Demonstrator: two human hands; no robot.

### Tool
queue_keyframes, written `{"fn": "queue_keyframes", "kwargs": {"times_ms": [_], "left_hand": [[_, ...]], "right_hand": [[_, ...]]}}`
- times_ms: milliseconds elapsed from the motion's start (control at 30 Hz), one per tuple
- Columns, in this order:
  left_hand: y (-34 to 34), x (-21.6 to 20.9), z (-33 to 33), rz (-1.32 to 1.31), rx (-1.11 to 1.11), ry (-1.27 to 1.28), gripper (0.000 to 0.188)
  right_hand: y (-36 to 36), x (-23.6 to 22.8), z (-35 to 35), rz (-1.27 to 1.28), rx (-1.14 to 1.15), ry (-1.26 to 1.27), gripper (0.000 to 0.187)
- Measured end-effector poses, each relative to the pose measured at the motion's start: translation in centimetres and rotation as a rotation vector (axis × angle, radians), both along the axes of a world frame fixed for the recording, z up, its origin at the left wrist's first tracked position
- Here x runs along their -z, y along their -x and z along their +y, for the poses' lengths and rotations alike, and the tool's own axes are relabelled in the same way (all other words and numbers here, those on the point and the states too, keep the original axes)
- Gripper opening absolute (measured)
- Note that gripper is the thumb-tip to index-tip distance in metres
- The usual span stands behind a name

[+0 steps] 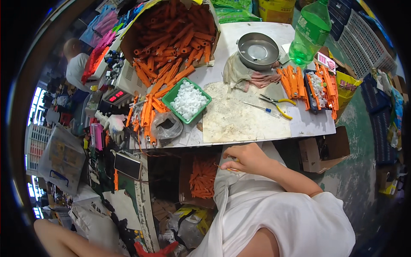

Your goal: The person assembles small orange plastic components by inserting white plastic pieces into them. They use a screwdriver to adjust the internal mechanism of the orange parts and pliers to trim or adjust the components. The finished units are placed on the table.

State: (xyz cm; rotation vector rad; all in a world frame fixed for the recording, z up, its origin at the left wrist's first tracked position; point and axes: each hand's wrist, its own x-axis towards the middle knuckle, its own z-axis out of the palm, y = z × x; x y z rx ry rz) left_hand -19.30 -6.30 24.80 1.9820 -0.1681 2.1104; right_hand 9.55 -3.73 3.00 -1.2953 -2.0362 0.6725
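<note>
My right hand (247, 159) is in front of the table's near edge, above my white clothing. Its fingers are curled, with a thin small item between them that I cannot make out; a bit of yellow and red shows under the hand. My left hand is out of view; only a bare bent limb (64, 240) shows at the lower left. On the table beyond the right hand lie pliers with yellow handles (278, 103) and a thin screwdriver (262, 109). A green basket of white plastic parts (188, 101) stands to the left.
A carton (214, 38) spills orange plastic parts (171, 47) onto the table. A metal bowl (258, 51), rag (235, 73), green bottle (310, 32) and more orange parts (293, 83) stand rightward. Below are boxes (321, 150) and a phone (127, 165). Another person (77, 64) sits far left.
</note>
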Motion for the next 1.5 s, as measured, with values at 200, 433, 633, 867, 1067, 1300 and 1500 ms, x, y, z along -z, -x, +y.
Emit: {"fn": "queue_keyframes", "kwargs": {"times_ms": [200,433,633,867,1067,1300,1500], "left_hand": [[0.3,0.3,0.8,-0.012,0.024,0.008,0.037],[0.4,0.3,1.4,0.001,0.025,0.015,0.038],[0.7,0.5,1.8,0.008,0.015,0.016,0.038],[1.4,0.1,1.6,0.011,-0.002,0.007,0.039],[1.5,-0.5,1.4,0.023,-0.023,0.004,0.039],[1.0,-0.2,1.1,0.042,-0.027,0.003,0.04],[1.6,-0.6,0.8,0.046,-0.045,-0.004,0.041]], "right_hand": [[-0.8,0.4,0.4,0.026,0.061,-0.007,0.045],[-0.5,0.5,1.0,0.049,0.063,-0.011,0.047],[-1.1,-1.0,1.8,-0.027,0.049,0.094,0.039],[-2.8,-1.3,9.3,-0.183,0.337,-0.155,0.036],[-4.9,-0.3,20.2,-0.445,0.409,-0.393,0.027],[-5.3,-0.2,28.0,-0.639,0.36,-0.432,0.015],[-5.8,-0.4,27.3,-0.498,0.343,-0.585,0.021]]}}
